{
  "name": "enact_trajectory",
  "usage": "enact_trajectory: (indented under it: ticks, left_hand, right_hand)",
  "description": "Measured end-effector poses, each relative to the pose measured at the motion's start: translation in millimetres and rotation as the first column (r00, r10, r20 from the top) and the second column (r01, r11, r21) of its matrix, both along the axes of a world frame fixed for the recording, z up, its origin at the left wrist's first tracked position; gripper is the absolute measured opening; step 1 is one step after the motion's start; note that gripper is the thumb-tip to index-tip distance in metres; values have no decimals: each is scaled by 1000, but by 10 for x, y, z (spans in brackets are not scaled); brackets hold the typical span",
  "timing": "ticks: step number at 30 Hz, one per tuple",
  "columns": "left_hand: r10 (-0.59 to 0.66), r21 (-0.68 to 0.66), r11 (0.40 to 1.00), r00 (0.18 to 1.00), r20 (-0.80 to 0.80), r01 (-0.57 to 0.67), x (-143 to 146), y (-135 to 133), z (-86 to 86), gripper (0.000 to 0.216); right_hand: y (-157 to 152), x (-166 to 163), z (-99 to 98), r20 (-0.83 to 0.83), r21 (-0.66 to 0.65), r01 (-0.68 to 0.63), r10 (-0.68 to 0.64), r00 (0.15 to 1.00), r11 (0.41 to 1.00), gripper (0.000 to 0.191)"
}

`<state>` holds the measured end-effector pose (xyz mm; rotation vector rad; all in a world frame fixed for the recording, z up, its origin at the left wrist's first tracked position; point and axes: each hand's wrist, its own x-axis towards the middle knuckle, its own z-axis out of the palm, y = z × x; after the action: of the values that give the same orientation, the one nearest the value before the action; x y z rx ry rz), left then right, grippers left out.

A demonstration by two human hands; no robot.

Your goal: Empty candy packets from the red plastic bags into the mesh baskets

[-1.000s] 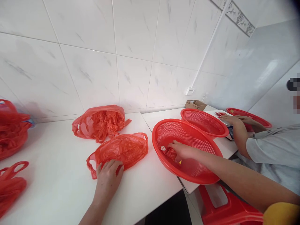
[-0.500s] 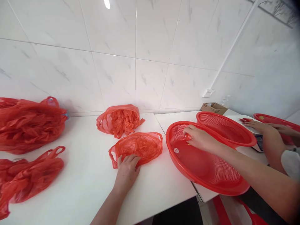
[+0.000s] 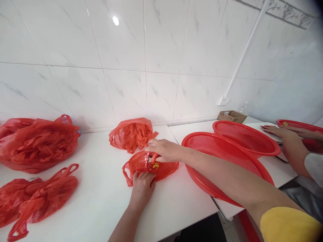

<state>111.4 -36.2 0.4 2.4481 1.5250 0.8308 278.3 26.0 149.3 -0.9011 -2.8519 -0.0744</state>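
A red plastic bag lies on the white table with its mouth spread open. My left hand is closed on the bag's near edge, with the fingertips inside the rim. Over the bag's mouth is my right hand, its fingers curled round several small red-and-gold wrapped pieces, whose exact kind I cannot make out. My right forearm crosses above a large red plastic colander. The forearm hides much of the colander's inside.
Behind stands another red bag stuffed with bags. At left are a big red bag bundle and a knotted one. A second colander, a cardboard box and a co-worker's hands are at right.
My right hand has moved left from inside the near colander to above the bag, carrying the wrapped pieces. My left hand stays on the bag's edge. The view has shifted slightly.
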Motion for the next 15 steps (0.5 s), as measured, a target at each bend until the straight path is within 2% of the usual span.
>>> enact_trajectory:
  ticks: [2,4,6,8,10,11,13,15]
  left_hand:
    - [-8,3,1000,1000,6,8,-10,7,-8,26]
    - [-6,-1,1000,1000,7,6,-12,18,-15,26]
    - [7,-5,1000,1000,2,-7,-5,32,-15,25]
    - [16,-8,1000,1000,-5,-16,4,42,-11,25]
    - [18,-11,1000,1000,-8,-18,9,45,-10,23]
    - [16,-11,1000,1000,-6,-16,9,44,-14,23]
    - [14,-2,1000,1000,5,-14,8,43,-35,23]
    - [23,15,1000,999,25,-23,7,46,-70,26]
  right_hand:
    - [0,143,119,-69,13,83,-81,994,996,45]
    - [-24,381,246,-135,30,250,-244,960,968,39]
    - [-52,667,330,-173,33,454,-442,880,891,30]
    - [-75,951,337,-172,36,634,-620,766,773,25]
    - [-100,1192,257,-89,10,730,-727,681,683,22]
    - [-117,1286,188,-22,-20,746,-747,665,665,21]
    - [-169,1404,10,94,-101,734,-728,679,672,18]
    - [-254,1427,-185,129,-158,706,-694,708,691,20]
